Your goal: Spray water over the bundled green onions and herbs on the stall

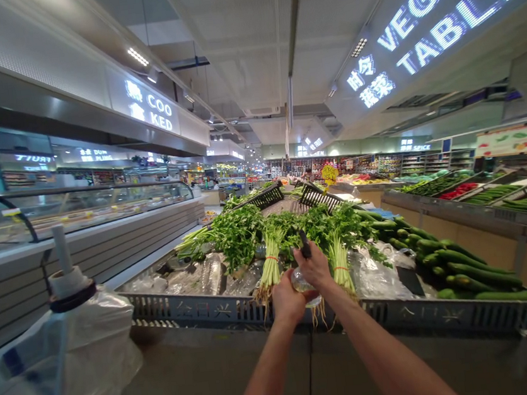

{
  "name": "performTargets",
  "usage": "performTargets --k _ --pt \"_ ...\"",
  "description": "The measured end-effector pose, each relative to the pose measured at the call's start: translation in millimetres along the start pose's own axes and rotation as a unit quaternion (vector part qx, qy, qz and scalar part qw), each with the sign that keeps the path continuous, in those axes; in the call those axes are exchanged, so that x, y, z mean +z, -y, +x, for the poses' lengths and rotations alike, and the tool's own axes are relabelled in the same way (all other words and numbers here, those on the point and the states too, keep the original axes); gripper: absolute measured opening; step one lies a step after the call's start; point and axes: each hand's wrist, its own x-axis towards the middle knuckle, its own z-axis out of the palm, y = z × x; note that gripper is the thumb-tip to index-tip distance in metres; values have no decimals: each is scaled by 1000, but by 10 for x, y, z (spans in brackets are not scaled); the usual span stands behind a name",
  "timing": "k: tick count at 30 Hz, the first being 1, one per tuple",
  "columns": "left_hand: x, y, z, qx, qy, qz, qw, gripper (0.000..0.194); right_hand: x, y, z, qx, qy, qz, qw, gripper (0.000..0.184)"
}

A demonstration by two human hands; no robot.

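Observation:
Both of my hands are on a clear spray bottle [298,280] with a black spray head [304,243], in front of the greens. My right hand [316,267] is wrapped round its neck, just below the head. Lower down, my left hand [287,299] is closed about the bottle's body. Leafy celery [243,231] lies across the display. One tied bunch [271,266] stands out left of my hands, its roots over the front edge, and another bunch [340,261] lies to the right. Between them, roots hang below the bottle.
A grey crate edge [195,308] runs along the front of the stand. Cucumbers [461,264] are heaped at the right, beside crumpled clear plastic [372,274]. A roll of plastic bags [89,338] hangs at the left front. Black crates [318,196] lean behind the celery.

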Motion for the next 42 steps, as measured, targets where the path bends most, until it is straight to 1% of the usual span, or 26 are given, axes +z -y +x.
performTargets --k 3,7,10,18,23,31,38,42 --pt "21 -50 -28 -5 13 14 1000 67 -44 -36 -8 9 -8 -9 1000 28" --pt "100 -82 -31 22 32 -6 999 62 -111 -108 -12 9 -26 -1 1000 31" --pt "178 -108 -32 32 36 -6 999 63 -184 -164 -19 17 -33 2 999 32" --pt "307 -221 -92 38 77 9 996 60 -368 -269 -41 61 -35 -66 995 29" --pt "374 -218 -86 24 81 -2 996 64 -399 -311 -50 74 -37 -68 994 31" --pt "432 -207 -56 33 89 -10 995 63 -408 -380 -36 56 -47 -42 996 34" --pt "496 -211 -19 38 110 -10 993 63 -435 -423 4 68 -34 -78 994 32" --pt "556 -246 4 38 115 -10 993 62 -490 -452 28 76 -41 -82 993 31"
